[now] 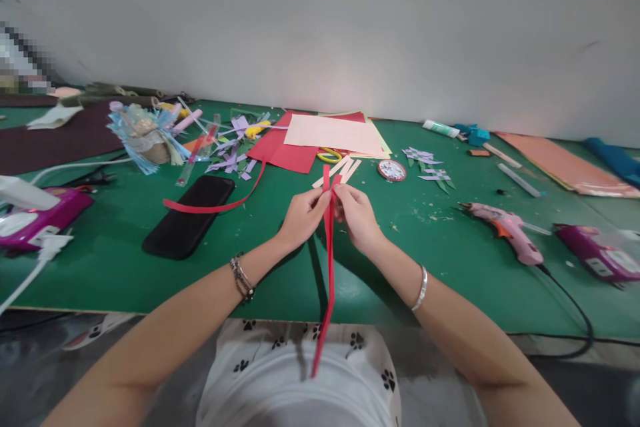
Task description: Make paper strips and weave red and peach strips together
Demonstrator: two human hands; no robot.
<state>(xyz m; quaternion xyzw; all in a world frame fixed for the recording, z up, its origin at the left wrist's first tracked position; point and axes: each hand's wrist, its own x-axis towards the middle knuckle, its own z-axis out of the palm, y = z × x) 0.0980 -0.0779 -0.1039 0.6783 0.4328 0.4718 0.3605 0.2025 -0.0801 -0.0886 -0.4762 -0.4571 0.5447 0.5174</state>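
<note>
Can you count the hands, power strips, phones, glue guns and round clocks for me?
Left hand and right hand, holding narrow red paper: 2
Purple-and-white power strips: 2
Black rectangular phone: 1
Pink plastic glue gun: 1
Round white red-rimmed clock face: 1
Total: 7

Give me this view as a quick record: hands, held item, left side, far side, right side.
Hands: left hand and right hand close together, fingers pinching
Held: red strips, lower end hanging past the table edge
Left side: loose red strip across a black phone
Far side: pale sheet over red paper
Right side: round dial; pink glue gun near a purple power strip
</note>
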